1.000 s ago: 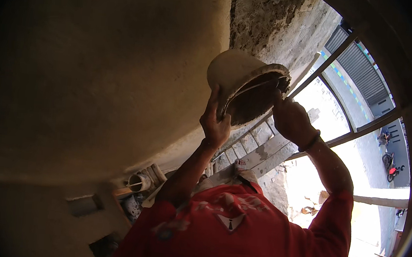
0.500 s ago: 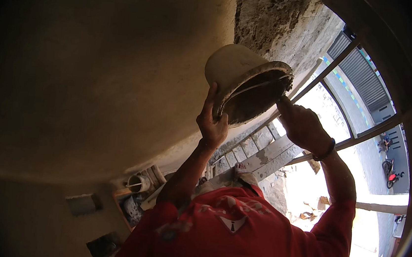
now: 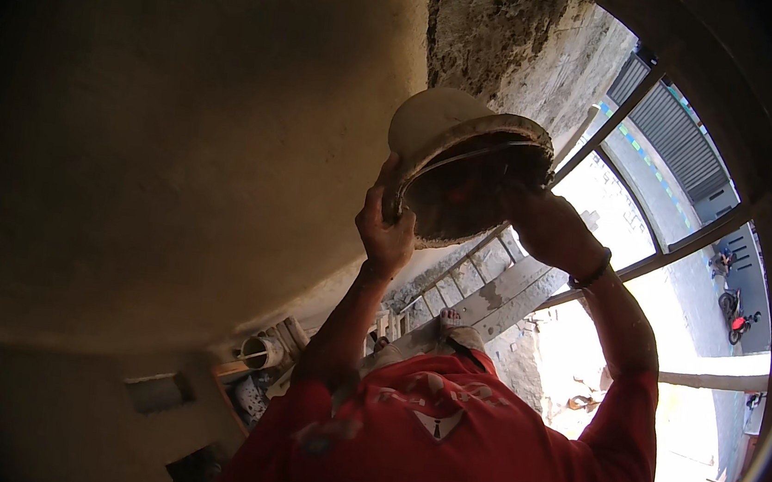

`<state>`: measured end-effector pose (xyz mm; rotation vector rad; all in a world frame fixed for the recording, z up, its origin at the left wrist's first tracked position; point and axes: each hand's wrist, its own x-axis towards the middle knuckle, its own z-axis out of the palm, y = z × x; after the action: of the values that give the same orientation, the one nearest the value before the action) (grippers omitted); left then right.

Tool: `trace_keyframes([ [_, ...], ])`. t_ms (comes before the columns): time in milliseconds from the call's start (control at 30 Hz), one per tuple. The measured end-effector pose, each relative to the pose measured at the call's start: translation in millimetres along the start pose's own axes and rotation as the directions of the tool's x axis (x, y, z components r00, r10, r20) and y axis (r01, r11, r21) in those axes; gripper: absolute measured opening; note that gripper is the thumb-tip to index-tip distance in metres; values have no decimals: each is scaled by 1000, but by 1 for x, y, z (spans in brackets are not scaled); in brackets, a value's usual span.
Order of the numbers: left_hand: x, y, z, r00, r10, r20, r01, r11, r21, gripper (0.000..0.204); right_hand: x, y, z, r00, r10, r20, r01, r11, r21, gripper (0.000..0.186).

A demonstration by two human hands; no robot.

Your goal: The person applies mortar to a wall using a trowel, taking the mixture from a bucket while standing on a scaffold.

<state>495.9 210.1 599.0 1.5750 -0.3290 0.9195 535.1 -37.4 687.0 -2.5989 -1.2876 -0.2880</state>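
Observation:
A pale bucket [image 3: 437,119], its rim caked with dried mortar, is held up and tilted with its mouth facing me. Across the dark opening runs a thin handle [image 3: 482,155]. My left hand [image 3: 384,232] is closed round the rim at the left, with the thumb on the mouth side. At the right side of the mouth, my right hand [image 3: 552,229], with a dark band at the wrist, reaches in past the rim. Shadow hides its fingers, and whatever they may hold cannot be made out.
A smooth plastered wall [image 3: 183,129] fills the left, with a rough bare patch [image 3: 485,37] above the bucket. Below are a ladder-like frame [image 3: 451,289] and a plank [image 3: 515,295]. Another bucket [image 3: 257,351] stands lower left. Dark bars [image 3: 707,239] cross the bright opening at right.
My right hand has gone from the rim's edge into the bucket's mouth. The bucket has turned so its opening shows wider, and my left hand has shifted slightly left.

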Motion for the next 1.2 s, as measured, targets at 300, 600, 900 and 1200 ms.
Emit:
trace_keyframes([
  [300,19,21,-3,992,-97,85,104,992,-75,52,8,30,38,983,43,180,-10,984,-177,10],
  [600,17,17,-13,947,-293,131,305,948,-89,47,2,12,44,556,167,814,-831,84,550,32],
  [900,6,0,5,925,-373,-70,371,928,-29,37,-31,3,107,723,-301,622,-608,-705,365,46],
  [1200,-1,-21,11,919,-356,-166,373,925,79,33,-17,-4,105,762,-218,610,-575,-661,482,41],
])
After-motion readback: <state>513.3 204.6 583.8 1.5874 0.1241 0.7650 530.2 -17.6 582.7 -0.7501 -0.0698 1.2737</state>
